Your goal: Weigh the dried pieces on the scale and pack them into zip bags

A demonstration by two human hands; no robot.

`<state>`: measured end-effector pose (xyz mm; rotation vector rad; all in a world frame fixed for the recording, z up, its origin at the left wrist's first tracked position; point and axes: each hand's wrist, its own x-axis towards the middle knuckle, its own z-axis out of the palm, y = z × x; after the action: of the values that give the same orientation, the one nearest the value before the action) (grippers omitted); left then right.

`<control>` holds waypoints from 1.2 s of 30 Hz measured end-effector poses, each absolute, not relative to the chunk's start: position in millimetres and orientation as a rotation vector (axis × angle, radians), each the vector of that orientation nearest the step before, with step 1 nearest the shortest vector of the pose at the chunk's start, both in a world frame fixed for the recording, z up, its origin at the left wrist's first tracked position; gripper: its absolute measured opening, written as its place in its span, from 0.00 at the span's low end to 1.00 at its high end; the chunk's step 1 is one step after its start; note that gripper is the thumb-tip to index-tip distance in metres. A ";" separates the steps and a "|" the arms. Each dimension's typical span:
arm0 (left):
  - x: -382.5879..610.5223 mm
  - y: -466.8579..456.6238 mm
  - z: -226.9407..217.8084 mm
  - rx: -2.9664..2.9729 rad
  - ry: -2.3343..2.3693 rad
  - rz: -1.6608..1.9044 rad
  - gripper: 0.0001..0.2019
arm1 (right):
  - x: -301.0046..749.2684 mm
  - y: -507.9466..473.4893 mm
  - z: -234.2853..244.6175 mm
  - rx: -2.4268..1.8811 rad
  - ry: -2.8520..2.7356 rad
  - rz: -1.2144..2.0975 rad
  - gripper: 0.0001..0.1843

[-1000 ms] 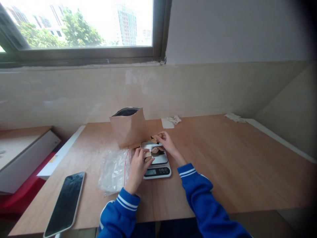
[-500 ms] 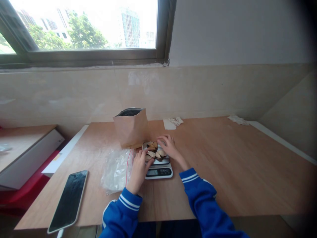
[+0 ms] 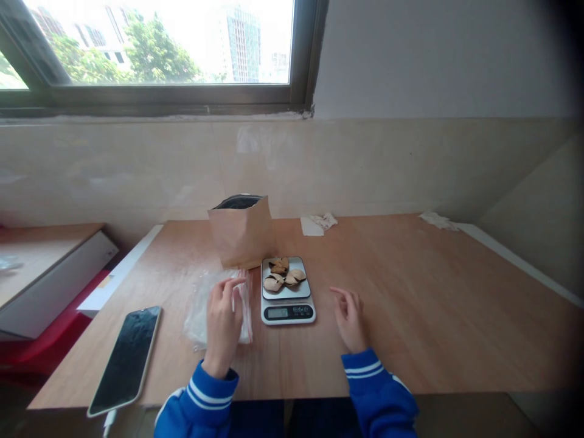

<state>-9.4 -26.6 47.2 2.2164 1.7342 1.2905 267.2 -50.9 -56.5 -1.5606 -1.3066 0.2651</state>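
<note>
A small white digital kitchen scale (image 3: pixel 266 307) sits mid-table with its display facing me. On its plate lie several dried, beige-and-brown curled pieces (image 3: pixel 292 278) with dark edges; I cannot make out their exact kind. My left hand (image 3: pixel 223 319) is left of the scale, over clear zip-lock plastic bags (image 3: pixel 196 313), its index finger pointing right and nothing seen in it. To the right of the scale, my right hand (image 3: pixel 350 319) hovers over the table with loosely bent fingers apart, holding nothing. Both hands are clear of the scale.
Behind the bags stands a brown paper pouch (image 3: pixel 239 234), its top open. A phone (image 3: pixel 125 359) with a cable plugged in lies at the left front edge. Crumpled tissue (image 3: pixel 325 221) and a white paper piece (image 3: pixel 312 227) lie at the back, with another tissue (image 3: pixel 438 221) farther right.
Both hands have come away from the pieces on the scale. My left hand moved left over the plastic bags; my right hand drew back to the right. The pieces stay on the plate.
</note>
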 end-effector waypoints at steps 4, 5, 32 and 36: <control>-48.1 -18.8 22.1 2.192 1.777 1.174 0.12 | 276.9 -64.6 -68.4 -1.598 -1.127 0.293 0.16; -55.1 -15.9 14.1 2.204 1.723 1.117 0.12 | 277.4 -64.8 -68.7 -1.594 -1.099 0.303 0.17; -77.4 -0.1 7.1 2.246 1.708 0.957 0.16 | 266.6 -63.6 -52.8 -1.574 -1.286 0.193 0.14; -73.9 3.5 26.6 2.217 1.737 0.881 0.15 | 236.1 -51.2 -15.6 -1.469 -1.501 0.146 0.14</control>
<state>-73.9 3.5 26.6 2.2172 1.7373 0.8806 236.1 -51.2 -15.6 -1.4686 -1.5014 0.1455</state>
